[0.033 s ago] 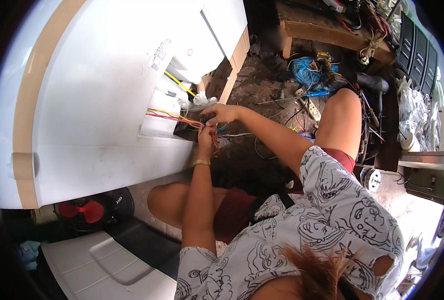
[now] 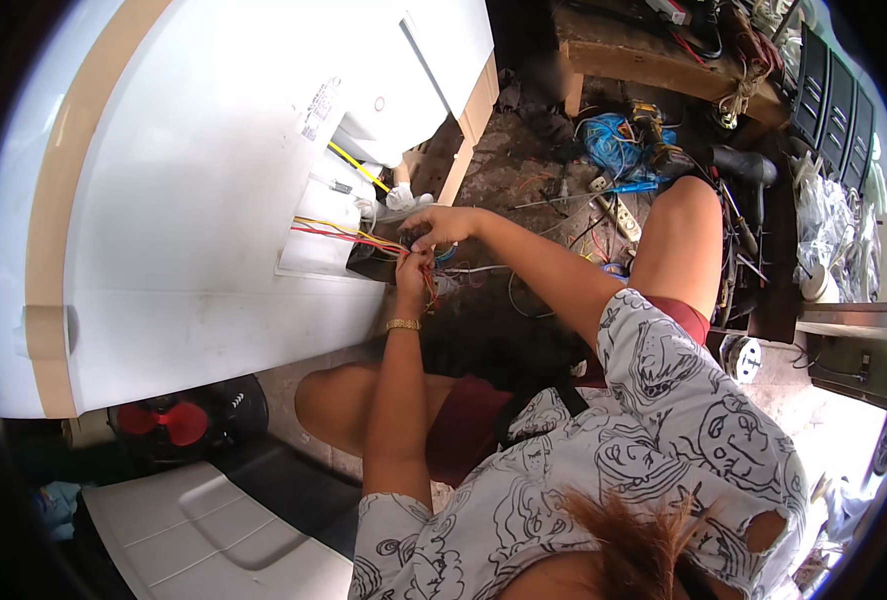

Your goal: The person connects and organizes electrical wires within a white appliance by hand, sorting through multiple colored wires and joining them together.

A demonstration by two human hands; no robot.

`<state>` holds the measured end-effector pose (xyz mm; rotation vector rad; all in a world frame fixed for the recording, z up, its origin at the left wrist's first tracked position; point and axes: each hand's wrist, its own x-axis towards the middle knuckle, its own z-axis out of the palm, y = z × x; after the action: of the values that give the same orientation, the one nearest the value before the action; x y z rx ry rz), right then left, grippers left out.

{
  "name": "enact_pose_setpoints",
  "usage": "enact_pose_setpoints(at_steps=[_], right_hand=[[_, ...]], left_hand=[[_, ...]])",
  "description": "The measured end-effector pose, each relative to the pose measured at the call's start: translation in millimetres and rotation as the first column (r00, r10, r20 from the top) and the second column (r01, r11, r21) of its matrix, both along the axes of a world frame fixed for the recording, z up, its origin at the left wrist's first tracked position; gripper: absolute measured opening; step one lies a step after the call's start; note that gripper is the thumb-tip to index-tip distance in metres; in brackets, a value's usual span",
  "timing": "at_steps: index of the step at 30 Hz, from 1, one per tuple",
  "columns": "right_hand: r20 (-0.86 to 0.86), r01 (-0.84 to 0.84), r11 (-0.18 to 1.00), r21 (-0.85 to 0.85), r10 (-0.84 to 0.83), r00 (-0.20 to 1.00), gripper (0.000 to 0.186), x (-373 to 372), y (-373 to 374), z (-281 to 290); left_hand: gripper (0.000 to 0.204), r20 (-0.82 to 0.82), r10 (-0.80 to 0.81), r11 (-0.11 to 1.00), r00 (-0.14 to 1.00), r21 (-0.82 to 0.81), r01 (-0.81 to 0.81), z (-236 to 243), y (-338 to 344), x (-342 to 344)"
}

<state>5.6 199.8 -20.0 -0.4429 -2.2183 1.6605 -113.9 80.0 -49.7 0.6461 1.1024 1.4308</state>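
Red and yellow wires (image 2: 349, 235) run out of the back of a large white appliance (image 2: 204, 200) and reach my hands. My left hand (image 2: 414, 270), below a gold-coloured bracelet, is closed around these wires, and loose orange and red ends hang beneath it. Just above and touching it, my right hand (image 2: 446, 228) has its fingers bent and pinched at a dark spot by the wires. What sits between those fingertips is too dark and small to make out. A yellow tube (image 2: 358, 166) and a white plastic-wrapped fitting (image 2: 400, 198) stick out nearby.
On the dirty floor lie a power strip (image 2: 616, 212), a screwdriver with a blue handle (image 2: 634, 188), blue wire (image 2: 609, 140) and a drill (image 2: 654, 125). A wooden bench (image 2: 664, 62) stands at the back right. A black fan with red blades (image 2: 179, 422) is at lower left.
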Motion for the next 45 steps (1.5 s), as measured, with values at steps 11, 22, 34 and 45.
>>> enact_pose_setpoints(at_steps=[11, 22, 34, 45], right_hand=[[0.052, -0.103, 0.96, -0.261, 0.121, 0.991, 0.026, -4, 1, -2], [-0.133, 0.246, 0.942, 0.23, -0.219, 0.966, 0.027, -1, -25, -8], [0.063, 0.523, 0.811, -0.261, -0.527, 0.848, 0.024, 36, 11, -64], [0.152, 0.375, 0.718, -0.587, -0.357, 0.922, 0.012, 23, 7, -29]], left_hand=[[0.027, -0.008, -0.046, 0.997, 0.999, 0.059, 0.046, 8, -3, 4], [0.033, -0.049, 0.195, 0.966, 0.98, 0.181, -0.184, 14, 6, 28], [0.025, 0.608, 0.587, 0.801, 0.534, -0.34, -0.493, 52, -111, 76], [0.016, -0.184, 0.753, 0.219, 0.632, -0.836, -0.504, -89, -83, 31]])
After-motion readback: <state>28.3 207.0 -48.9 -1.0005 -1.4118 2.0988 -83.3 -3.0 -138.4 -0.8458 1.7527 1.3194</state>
